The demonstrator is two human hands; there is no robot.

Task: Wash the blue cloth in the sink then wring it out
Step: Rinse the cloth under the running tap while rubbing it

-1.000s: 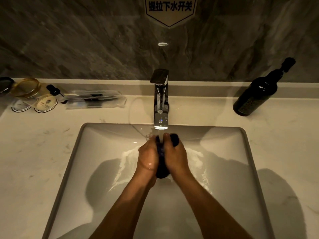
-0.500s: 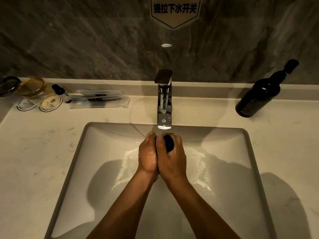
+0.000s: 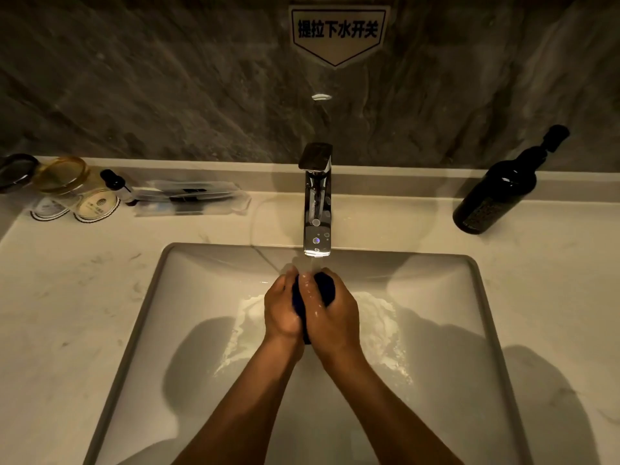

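The blue cloth (image 3: 324,287) is bunched into a dark wad between my palms, just under the spout of the chrome faucet (image 3: 316,209). Water runs from the spout onto it and splashes white into the white rectangular sink (image 3: 188,297). My left hand (image 3: 281,310) presses the cloth from the left and my right hand (image 3: 335,315) wraps it from the right, fingers curled over the top. Most of the cloth is hidden inside my hands.
A dark pump bottle (image 3: 496,193) stands on the pale counter at the right. At the back left are glass cups (image 3: 63,177) on paper coasters, a small dark dropper bottle (image 3: 115,182) and a clear plastic packet (image 3: 191,198). A sign (image 3: 337,31) hangs on the grey stone wall.
My hands have closed tighter around the cloth; less of it shows than a second ago, when it hung lower between my palms. My fingers have shifted over its top.
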